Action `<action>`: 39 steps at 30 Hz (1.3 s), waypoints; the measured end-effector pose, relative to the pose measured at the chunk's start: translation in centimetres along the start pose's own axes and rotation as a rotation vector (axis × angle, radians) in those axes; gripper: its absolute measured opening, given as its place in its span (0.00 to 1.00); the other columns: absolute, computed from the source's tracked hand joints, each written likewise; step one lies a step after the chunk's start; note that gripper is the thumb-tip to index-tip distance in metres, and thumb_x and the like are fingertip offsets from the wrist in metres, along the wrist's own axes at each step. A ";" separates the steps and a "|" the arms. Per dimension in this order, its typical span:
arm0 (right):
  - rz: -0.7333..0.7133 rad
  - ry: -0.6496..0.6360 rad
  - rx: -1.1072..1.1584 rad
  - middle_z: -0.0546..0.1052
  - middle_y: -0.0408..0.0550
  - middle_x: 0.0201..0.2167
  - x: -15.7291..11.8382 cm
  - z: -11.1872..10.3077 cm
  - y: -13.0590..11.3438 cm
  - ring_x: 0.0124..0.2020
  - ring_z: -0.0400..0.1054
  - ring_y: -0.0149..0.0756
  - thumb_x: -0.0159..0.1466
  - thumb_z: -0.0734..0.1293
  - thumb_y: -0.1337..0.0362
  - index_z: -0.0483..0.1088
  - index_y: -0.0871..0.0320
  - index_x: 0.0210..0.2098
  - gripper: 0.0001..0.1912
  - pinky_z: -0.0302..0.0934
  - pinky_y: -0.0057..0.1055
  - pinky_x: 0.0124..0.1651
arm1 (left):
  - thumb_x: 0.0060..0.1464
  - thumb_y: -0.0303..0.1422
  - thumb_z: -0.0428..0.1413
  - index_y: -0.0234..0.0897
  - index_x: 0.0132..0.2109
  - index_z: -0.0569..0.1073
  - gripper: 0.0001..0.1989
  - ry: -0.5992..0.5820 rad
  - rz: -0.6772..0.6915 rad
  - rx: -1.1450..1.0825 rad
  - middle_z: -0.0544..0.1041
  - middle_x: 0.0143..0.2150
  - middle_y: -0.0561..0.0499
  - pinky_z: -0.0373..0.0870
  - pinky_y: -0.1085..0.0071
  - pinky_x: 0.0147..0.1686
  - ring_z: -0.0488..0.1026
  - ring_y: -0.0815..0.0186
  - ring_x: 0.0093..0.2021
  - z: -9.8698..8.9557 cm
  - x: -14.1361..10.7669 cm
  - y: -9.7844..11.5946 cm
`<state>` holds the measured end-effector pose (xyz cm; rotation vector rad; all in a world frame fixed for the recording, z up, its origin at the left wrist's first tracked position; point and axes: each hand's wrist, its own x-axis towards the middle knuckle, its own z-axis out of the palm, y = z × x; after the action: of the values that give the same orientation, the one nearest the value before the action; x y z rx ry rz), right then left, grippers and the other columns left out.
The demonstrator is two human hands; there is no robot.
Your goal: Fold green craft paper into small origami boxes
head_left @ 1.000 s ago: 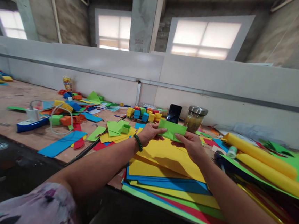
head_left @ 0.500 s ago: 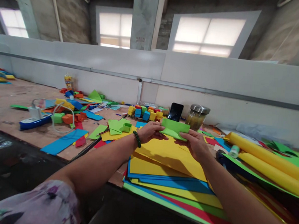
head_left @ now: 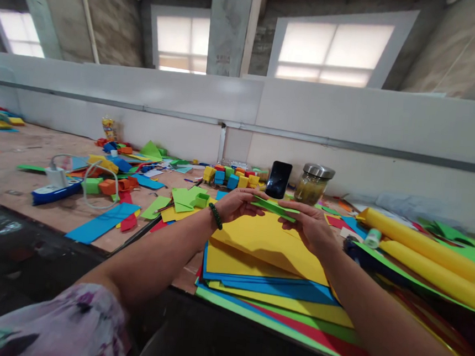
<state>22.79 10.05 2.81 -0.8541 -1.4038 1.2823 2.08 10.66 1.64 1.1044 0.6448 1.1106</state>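
Observation:
Between my two hands is a piece of green paper (head_left: pixel 275 208), seen nearly edge-on as a narrow strip. My left hand (head_left: pixel 241 205) pinches its left end, and a dark beaded bracelet (head_left: pixel 216 216) circles that wrist. The right end is gripped by my right hand (head_left: pixel 309 224), thumb and fingers closed on it. Both hands hover over a stack of coloured sheets whose top sheet is yellow (head_left: pixel 257 238). Blue, green and red edges show lower in the stack.
Small folded paper cubes (head_left: pixel 232 181), a dark phone (head_left: pixel 279 179) and a lidded glass jar (head_left: pixel 314 184) stand behind my hands. Yellow rolls (head_left: pixel 420 246) lie at right. Left are a blue-and-white power strip (head_left: pixel 56 192), its cable, and green paper scraps (head_left: pixel 183 197).
The green paper has gone from showing its broad face, with a crease, to a thin, nearly edge-on strip. Both hands still hold its ends and have shifted only slightly.

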 end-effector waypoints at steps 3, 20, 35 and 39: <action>-0.108 0.105 0.039 0.79 0.45 0.25 -0.1 0.5 0.3 0.22 0.71 0.31 0.44 0.73 0.65 0.80 0.56 0.30 0.12 0.69 0.29 0.27 | 0.59 0.36 0.51 0.32 0.48 0.73 0.14 -0.001 0.048 -0.181 0.80 0.34 0.45 0.70 0.74 0.33 0.78 0.66 0.34 1.1 -0.2 -0.2; -0.919 0.115 -0.731 0.67 0.38 0.19 -2.8 0.6 -0.9 0.19 0.58 0.26 0.60 0.67 0.66 0.74 0.57 0.41 0.09 0.57 0.25 0.23 | 0.55 0.52 0.53 0.32 0.40 0.75 0.25 -0.048 0.577 0.473 0.76 0.32 0.48 0.67 0.71 0.38 0.72 0.67 0.35 4.3 -1.3 -1.3; -0.903 -0.153 -0.602 0.71 0.41 0.22 -3.9 0.9 -4.1 0.22 0.61 0.26 0.54 0.74 0.71 0.79 0.55 0.30 0.06 0.59 0.26 0.23 | 0.62 0.50 0.42 0.31 0.35 0.72 0.26 -0.347 0.657 0.841 0.76 0.36 0.44 0.70 0.70 0.40 0.73 0.65 0.38 5.4 -3.0 -1.3; -0.925 -0.140 -0.604 0.72 0.41 0.22 -3.9 0.9 -4.2 0.21 0.62 0.26 0.54 0.74 0.70 0.79 0.54 0.30 0.05 0.60 0.26 0.22 | 0.63 0.50 0.41 0.30 0.35 0.72 0.28 -0.344 0.647 0.869 0.76 0.36 0.43 0.69 0.70 0.40 0.73 0.66 0.37 5.5 -3.3 -1.0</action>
<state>23.37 5.36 6.12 -0.3697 -2.0005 0.2072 5.99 5.58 2.39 2.3156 0.5028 1.1415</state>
